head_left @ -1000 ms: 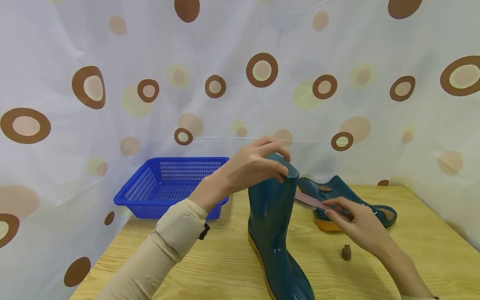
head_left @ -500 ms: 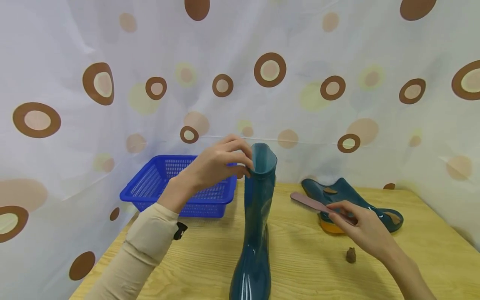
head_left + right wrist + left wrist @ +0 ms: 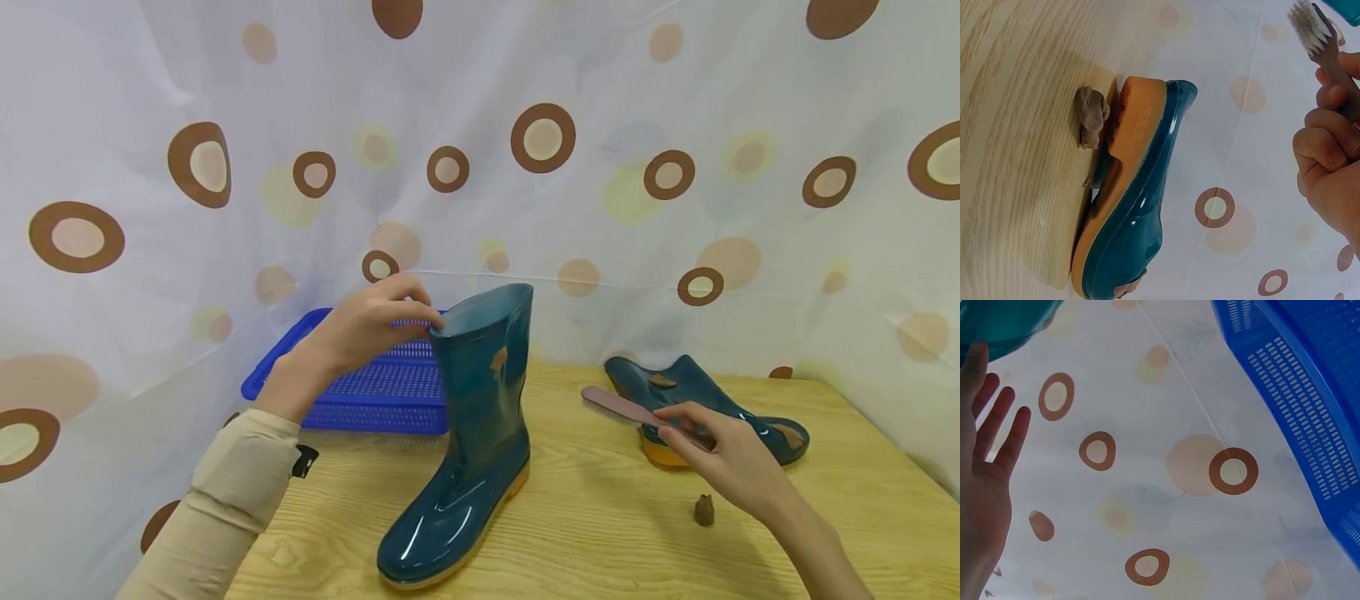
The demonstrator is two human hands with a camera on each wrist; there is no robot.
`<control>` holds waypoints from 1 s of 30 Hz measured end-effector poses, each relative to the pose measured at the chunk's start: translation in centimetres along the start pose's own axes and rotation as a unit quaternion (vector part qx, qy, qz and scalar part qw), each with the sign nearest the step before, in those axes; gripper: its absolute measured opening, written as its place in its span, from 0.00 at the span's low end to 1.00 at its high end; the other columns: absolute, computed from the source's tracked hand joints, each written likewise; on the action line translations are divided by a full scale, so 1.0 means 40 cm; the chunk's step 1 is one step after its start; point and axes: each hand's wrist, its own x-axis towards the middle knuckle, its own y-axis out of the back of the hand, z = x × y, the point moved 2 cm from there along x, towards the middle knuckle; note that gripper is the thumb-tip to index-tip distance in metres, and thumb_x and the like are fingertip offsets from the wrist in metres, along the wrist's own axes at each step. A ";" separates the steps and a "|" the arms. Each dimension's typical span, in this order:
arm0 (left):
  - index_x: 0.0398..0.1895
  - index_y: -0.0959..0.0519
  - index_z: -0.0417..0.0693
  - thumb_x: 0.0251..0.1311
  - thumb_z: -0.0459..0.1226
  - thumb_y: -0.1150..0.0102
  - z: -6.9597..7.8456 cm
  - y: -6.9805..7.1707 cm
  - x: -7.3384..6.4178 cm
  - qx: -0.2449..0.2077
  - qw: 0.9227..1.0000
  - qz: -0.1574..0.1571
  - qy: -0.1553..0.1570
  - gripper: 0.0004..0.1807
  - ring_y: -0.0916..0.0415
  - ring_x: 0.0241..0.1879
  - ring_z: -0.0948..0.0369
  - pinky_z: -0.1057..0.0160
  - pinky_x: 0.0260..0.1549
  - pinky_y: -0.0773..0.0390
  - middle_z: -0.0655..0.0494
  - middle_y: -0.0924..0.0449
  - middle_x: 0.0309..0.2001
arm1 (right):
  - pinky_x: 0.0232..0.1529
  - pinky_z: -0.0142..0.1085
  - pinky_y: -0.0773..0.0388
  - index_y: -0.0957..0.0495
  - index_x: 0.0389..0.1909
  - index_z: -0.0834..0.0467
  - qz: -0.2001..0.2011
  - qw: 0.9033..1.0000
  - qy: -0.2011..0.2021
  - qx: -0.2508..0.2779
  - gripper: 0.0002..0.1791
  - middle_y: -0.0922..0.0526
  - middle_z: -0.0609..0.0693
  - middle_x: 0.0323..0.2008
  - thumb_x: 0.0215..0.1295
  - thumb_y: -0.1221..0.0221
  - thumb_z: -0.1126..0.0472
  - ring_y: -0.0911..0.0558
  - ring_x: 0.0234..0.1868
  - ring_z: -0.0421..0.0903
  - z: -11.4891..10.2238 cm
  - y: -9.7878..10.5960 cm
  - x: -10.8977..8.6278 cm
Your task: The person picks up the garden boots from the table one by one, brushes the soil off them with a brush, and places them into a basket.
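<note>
A dark teal rain boot [image 3: 480,400] stands upright on the table, its toe toward the near left. Stuck on its shaft is a brown patch [image 3: 498,359]. My left hand [image 3: 367,325] pinches the boot's top rim at the left; the left wrist view catches this hand [image 3: 988,469] with some fingers stretched out. In my right hand [image 3: 723,450] is a brush [image 3: 618,407] with a pinkish handle, held right of the boot and apart from it. Pale bristles [image 3: 1308,28] show in the right wrist view.
A second teal boot [image 3: 716,392] lies on its side at the right, with brown patches on it. Nearer sits a small brown lump [image 3: 703,510]. The blue perforated basket [image 3: 375,417] stands behind my left hand. A patterned curtain [image 3: 480,208] backs the wooden table [image 3: 600,533].
My left hand has moved left and turned the boot, so its toe swings from the near right to the near left and the brown patch shows. The right hand with the brush barely moves.
</note>
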 end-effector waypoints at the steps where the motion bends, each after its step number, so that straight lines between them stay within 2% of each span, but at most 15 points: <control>1: 0.43 0.14 0.51 0.51 0.27 0.28 -0.002 0.001 -0.005 -0.008 1.000 -0.006 0.013 0.16 0.25 0.42 0.62 0.64 0.39 0.19 0.56 0.19 0.39 | 0.23 0.30 0.31 0.19 0.51 0.50 -0.001 1.000 -0.001 -0.001 0.10 0.18 0.39 0.30 0.72 0.41 0.56 0.27 0.22 0.35 0.001 0.000 -0.001; 3: 0.45 0.15 0.49 0.54 0.26 0.31 -0.002 0.001 -0.013 -0.035 0.998 -0.023 0.042 0.16 0.21 0.44 0.61 0.63 0.43 0.17 0.56 0.16 0.41 | 0.23 0.30 0.31 0.19 0.51 0.50 -0.001 1.000 -0.002 -0.003 0.10 0.18 0.39 0.30 0.72 0.41 0.56 0.27 0.22 0.35 0.002 0.002 -0.003; 5: 0.48 0.16 0.47 0.57 0.26 0.34 0.006 0.000 -0.018 -0.067 0.993 -0.045 0.081 0.16 0.18 0.46 0.61 0.62 0.46 0.16 0.55 0.15 0.45 | 0.23 0.30 0.31 0.19 0.51 0.50 -0.001 1.000 -0.002 -0.006 0.10 0.19 0.38 0.29 0.72 0.41 0.56 0.27 0.21 0.35 0.003 0.004 -0.004; 8: 0.54 0.18 0.45 0.63 0.26 0.39 0.025 -0.001 -0.020 -0.118 0.980 -0.076 0.143 0.17 0.18 0.50 0.58 0.59 0.49 0.16 0.52 0.15 0.51 | 0.21 0.30 0.33 0.19 0.51 0.50 0.000 1.000 -0.001 -0.004 0.10 0.22 0.38 0.26 0.72 0.41 0.56 0.30 0.19 0.35 0.003 0.004 -0.004; 11: 0.60 0.23 0.48 0.65 0.32 0.41 0.050 -0.006 -0.022 -0.153 0.961 -0.100 0.206 0.20 0.19 0.53 0.57 0.56 0.51 0.17 0.53 0.19 0.57 | 0.20 0.31 0.35 0.19 0.51 0.50 0.001 1.000 0.000 0.000 0.10 0.24 0.39 0.24 0.72 0.41 0.56 0.32 0.18 0.36 0.003 0.004 -0.003; 15: 0.68 0.32 0.59 0.63 0.46 0.35 0.090 -0.037 -0.037 -0.197 0.928 -0.105 0.297 0.30 0.22 0.57 0.57 0.55 0.54 0.18 0.56 0.25 0.62 | 0.21 0.30 0.33 0.19 0.51 0.51 0.001 1.000 -0.001 0.000 0.10 0.22 0.39 0.26 0.71 0.41 0.57 0.30 0.19 0.35 0.002 0.004 -0.004; 17: 0.69 0.37 0.62 0.61 0.50 0.33 0.110 -0.063 -0.044 -0.216 0.916 -0.087 0.326 0.36 0.21 0.56 0.56 0.56 0.53 0.18 0.55 0.27 0.62 | 0.21 0.30 0.32 0.19 0.51 0.51 -0.004 1.000 -0.001 0.001 0.10 0.20 0.39 0.28 0.72 0.41 0.57 0.29 0.20 0.35 0.003 0.004 -0.002; 18: 0.70 0.39 0.62 0.60 0.50 0.32 0.120 -0.076 -0.045 -0.223 0.913 -0.070 0.334 0.37 0.20 0.54 0.56 0.56 0.52 0.17 0.53 0.26 0.61 | 0.21 0.30 0.32 0.19 0.51 0.51 -0.006 1.000 -0.001 0.002 0.10 0.19 0.39 0.29 0.72 0.42 0.57 0.28 0.20 0.35 0.003 0.004 0.000; 23: 0.73 0.43 0.63 0.60 0.42 0.31 0.146 -0.123 -0.050 -0.243 0.904 0.017 0.352 0.42 0.17 0.44 0.55 0.61 0.43 0.14 0.47 0.22 0.53 | 0.22 0.30 0.30 0.19 0.51 0.50 -0.016 1.000 -0.002 0.007 0.11 0.18 0.40 0.30 0.72 0.42 0.56 0.27 0.21 0.35 0.002 -0.001 0.005; 26: 0.74 0.43 0.64 0.60 0.40 0.31 0.148 -0.132 -0.058 -0.247 0.897 0.045 0.363 0.42 0.16 0.44 0.55 0.64 0.39 0.14 0.47 0.20 0.51 | 0.25 0.29 0.26 0.19 0.51 0.49 -0.012 1.000 -0.002 -0.001 0.11 0.16 0.40 0.33 0.72 0.42 0.56 0.23 0.25 0.32 0.002 0.001 0.003; 28: 0.74 0.42 0.63 0.61 0.38 0.33 0.148 -0.136 -0.062 -0.250 0.897 0.055 0.361 0.41 0.16 0.44 0.53 0.65 0.36 0.14 0.46 0.19 0.52 | 0.26 0.29 0.26 0.19 0.51 0.50 -0.009 1.000 -0.001 -0.007 0.10 0.16 0.40 0.34 0.72 0.41 0.56 0.22 0.27 0.32 0.003 0.003 0.001; 30: 0.74 0.41 0.61 0.62 0.35 0.34 0.148 -0.138 -0.064 -0.247 0.901 0.063 0.350 0.39 0.15 0.43 0.53 0.66 0.33 0.14 0.45 0.18 0.51 | 0.25 0.29 0.27 0.19 0.51 0.50 -0.006 1.000 0.001 -0.009 0.10 0.17 0.39 0.32 0.72 0.41 0.56 0.23 0.25 0.33 0.004 0.006 0.000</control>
